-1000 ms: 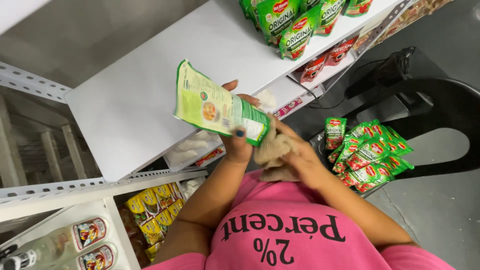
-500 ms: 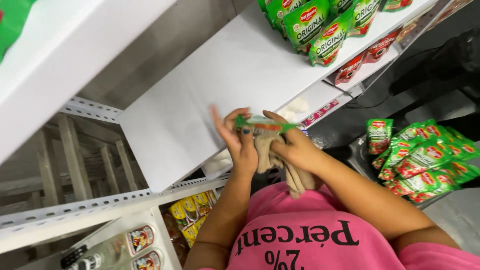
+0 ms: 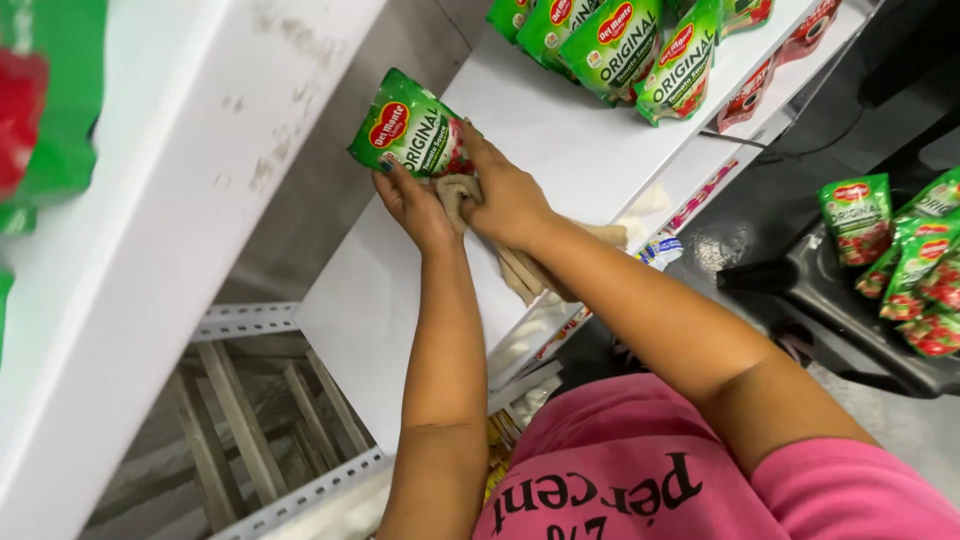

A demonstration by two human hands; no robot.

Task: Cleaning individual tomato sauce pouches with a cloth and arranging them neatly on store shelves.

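A white shelf spans the scene, a row of green pouches at its far right. Both hands, left hand and right hand, clamp a green sauce pouch standing on it; the right also grips a beige cloth.

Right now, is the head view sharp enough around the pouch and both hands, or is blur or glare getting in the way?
Head view: the green pouch and both hands, left hand and right hand, are sharp and evenly lit; the green packs at the far left edge are smeared, too near for focus; the white shelf is bright but shows no harsh glare; lines bow slightly from the wide lens.
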